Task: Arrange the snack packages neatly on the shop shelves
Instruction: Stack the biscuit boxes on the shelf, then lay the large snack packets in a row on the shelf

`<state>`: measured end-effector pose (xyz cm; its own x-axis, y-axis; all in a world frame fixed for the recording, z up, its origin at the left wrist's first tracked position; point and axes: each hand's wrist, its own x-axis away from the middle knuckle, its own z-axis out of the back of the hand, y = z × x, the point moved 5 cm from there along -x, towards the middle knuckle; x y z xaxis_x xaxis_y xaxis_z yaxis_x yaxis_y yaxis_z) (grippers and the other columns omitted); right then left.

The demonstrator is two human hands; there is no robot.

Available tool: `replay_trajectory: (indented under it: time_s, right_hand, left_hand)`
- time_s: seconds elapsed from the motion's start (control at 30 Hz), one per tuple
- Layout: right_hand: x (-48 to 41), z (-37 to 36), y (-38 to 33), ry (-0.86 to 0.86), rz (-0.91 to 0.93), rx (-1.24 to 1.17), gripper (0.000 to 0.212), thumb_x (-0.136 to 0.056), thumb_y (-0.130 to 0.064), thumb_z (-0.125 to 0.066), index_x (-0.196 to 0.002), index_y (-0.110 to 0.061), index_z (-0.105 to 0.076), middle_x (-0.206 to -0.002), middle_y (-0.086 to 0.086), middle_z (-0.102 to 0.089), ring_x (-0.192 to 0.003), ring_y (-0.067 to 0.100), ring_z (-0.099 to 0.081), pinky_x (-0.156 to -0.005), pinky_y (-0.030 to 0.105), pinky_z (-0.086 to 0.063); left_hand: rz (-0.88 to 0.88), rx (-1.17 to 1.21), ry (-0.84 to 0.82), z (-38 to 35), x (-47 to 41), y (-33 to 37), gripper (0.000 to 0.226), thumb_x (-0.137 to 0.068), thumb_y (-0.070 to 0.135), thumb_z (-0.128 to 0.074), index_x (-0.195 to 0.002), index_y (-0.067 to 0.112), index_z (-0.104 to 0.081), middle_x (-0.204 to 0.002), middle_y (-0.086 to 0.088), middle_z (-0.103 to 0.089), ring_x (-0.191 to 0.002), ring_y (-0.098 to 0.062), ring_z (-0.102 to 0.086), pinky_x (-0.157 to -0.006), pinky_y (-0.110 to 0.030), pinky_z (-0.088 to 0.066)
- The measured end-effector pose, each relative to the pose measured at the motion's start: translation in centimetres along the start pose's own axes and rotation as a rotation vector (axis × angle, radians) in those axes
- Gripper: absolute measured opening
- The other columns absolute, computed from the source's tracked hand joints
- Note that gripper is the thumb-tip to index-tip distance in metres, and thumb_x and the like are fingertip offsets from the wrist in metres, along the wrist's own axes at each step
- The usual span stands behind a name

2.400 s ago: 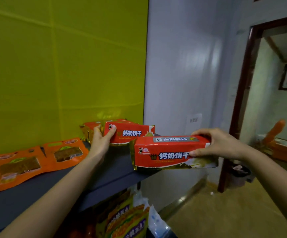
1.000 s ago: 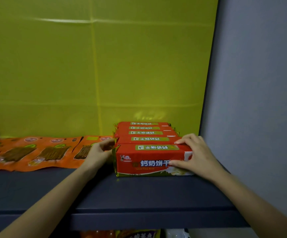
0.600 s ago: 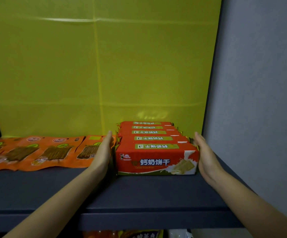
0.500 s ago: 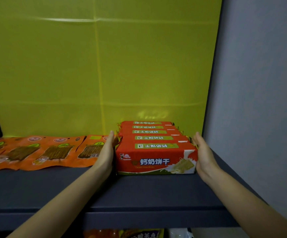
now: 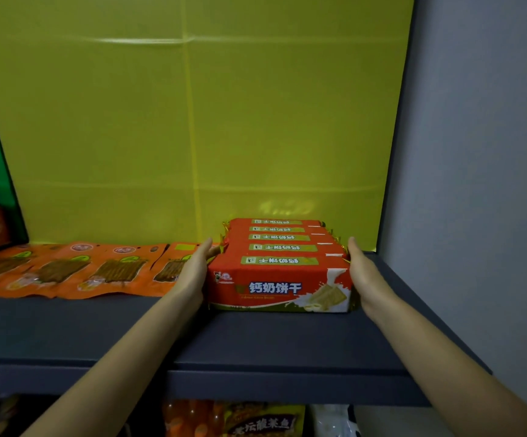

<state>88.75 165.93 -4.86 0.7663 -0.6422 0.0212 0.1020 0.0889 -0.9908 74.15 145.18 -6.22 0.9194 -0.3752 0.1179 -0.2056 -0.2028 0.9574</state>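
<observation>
I am bracing the row of red biscuit packs (image 5: 279, 263) at the shelf's (image 5: 256, 342) right end between flat palms: left hand (image 5: 193, 272), right hand (image 5: 364, 279), fingers extended, gripping nothing. Uneven pressing risks skewing the glossy front pack or nudging the orange pouches (image 5: 76, 272) just beside it.

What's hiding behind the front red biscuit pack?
Behind the front biscuit pack four more red biscuit packs line up toward the yellow back panel. Only their tops show; their fronts are covered.
</observation>
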Motion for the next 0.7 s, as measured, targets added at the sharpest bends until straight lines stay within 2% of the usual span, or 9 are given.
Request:
replay_trajectory:
  time_s: [0.07, 0.1, 0.13, 0.23, 0.33, 0.4, 0.5, 0.63, 0.7]
  right_hand:
    - [-0.1, 1.0, -1.1, 0.085, 0.137, 0.207, 0.055, -0.098, -0.051, -0.025, -0.137, -0.017, -0.042, -0.126, 0.01, -0.058, -0.118, 0.024, -0.055, -0.095, 0.041, -0.045]
    - [0.4, 1.4, -2.2, 0.136, 0.238, 0.312, 0.054, -0.098, -0.046, -0.031, -0.143, -0.017, -0.035, -0.14, 0.009, -0.047, -0.128, 0.024, -0.046, -0.104, 0.042, -0.039]
    - [0.9, 1.4, -3.4, 0.163, 0.361, 0.381, 0.051, -0.098, -0.04, -0.036, -0.143, -0.016, -0.034, -0.145, 0.006, -0.04, -0.131, 0.021, -0.041, -0.105, 0.04, -0.038]
    - [2.9, -0.7, -6.7, 0.053, 0.652, 0.463, 0.035, -0.097, -0.026, -0.044, -0.13, -0.016, -0.051, -0.126, -0.003, -0.05, -0.114, 0.014, -0.051, -0.089, 0.033, -0.046]
    - [4.9, -5.4, -8.4, -0.106, 0.846, 0.605, 0.027, -0.095, -0.023, -0.05, -0.118, -0.019, -0.063, -0.116, -0.004, -0.061, -0.106, 0.013, -0.057, -0.09, 0.029, -0.044]
    - [6.4, -9.7, -8.7, -0.22, 0.957, 0.676, 0.025, -0.092, -0.022, -0.054, -0.113, -0.019, -0.067, -0.116, -0.005, -0.067, -0.108, 0.014, -0.059, -0.09, 0.025, -0.041]
    - [8.7, -16.6, -8.3, -0.404, 1.022, 0.749, 0.024, -0.091, -0.028, -0.054, -0.112, -0.026, -0.067, -0.117, -0.01, -0.067, -0.111, 0.012, -0.06, -0.091, 0.028, -0.045]
    - [12.1, -25.7, -7.6, -0.59, 1.086, 0.77, 0.027, -0.094, -0.03, -0.047, -0.116, -0.03, -0.063, -0.123, -0.014, -0.063, -0.114, 0.011, -0.057, -0.093, 0.03, -0.045]
    - [14.0, -30.2, -7.3, -0.662, 1.101, 0.76, 0.028, -0.094, -0.031, -0.046, -0.116, -0.031, -0.063, -0.122, -0.014, -0.062, -0.113, 0.012, -0.058, -0.091, 0.03, -0.047]
  left_hand:
    - [-0.07, -0.088, -0.006, 0.7, 0.3, 0.8, 0.05, -0.095, 0.047, -0.036, -0.127, 0.013, -0.053, -0.123, -0.009, -0.061, -0.11, -0.024, -0.059, -0.099, -0.04, -0.042]
    - [-0.151, -0.185, 0.005, 1.1, 0.6, 1.6, 0.05, -0.097, 0.043, -0.034, -0.128, 0.01, -0.053, -0.132, -0.009, -0.056, -0.12, -0.023, -0.053, -0.103, -0.037, -0.037]
    - [-0.25, -0.292, 0.026, 1.7, 1.0, 2.6, 0.046, -0.099, 0.038, -0.033, -0.127, 0.007, -0.054, -0.133, -0.01, -0.055, -0.122, -0.021, -0.05, -0.102, -0.034, -0.036]
    - [-0.549, -0.617, 0.129, 3.9, 3.3, 5.5, 0.023, -0.098, 0.022, -0.043, -0.106, 0.013, -0.063, -0.112, -0.009, -0.066, -0.107, -0.025, -0.06, -0.081, -0.029, -0.044]
    - [-0.732, -1.045, 0.289, 7.0, 6.3, 6.9, 0.032, -0.091, 0.032, -0.045, -0.104, 0.012, -0.067, -0.107, -0.006, -0.07, -0.101, -0.025, -0.062, -0.082, -0.034, -0.048]
    - [-0.747, -1.288, 0.406, 9.5, 8.6, 7.2, 0.037, -0.09, 0.037, -0.042, -0.111, 0.016, -0.064, -0.112, -0.002, -0.068, -0.106, -0.024, -0.06, -0.083, -0.037, -0.048]
    - [-0.701, -1.523, 0.526, 14.4, 11.7, 7.4, 0.042, -0.091, 0.043, -0.033, -0.115, 0.023, -0.062, -0.115, 0.005, -0.065, -0.109, -0.019, -0.058, -0.077, -0.033, -0.049]
    - [-0.547, -1.667, 0.656, 22.9, 16.2, 7.5, 0.039, -0.086, 0.042, -0.033, -0.095, 0.019, -0.063, -0.099, 0.003, -0.067, -0.097, -0.022, -0.061, -0.067, -0.032, -0.044]
    - [-0.518, -1.729, 0.721, 27.1, 18.8, 7.7, 0.042, -0.086, 0.043, -0.029, -0.093, 0.017, -0.062, -0.096, 0.002, -0.066, -0.094, -0.022, -0.061, -0.061, -0.029, -0.038]
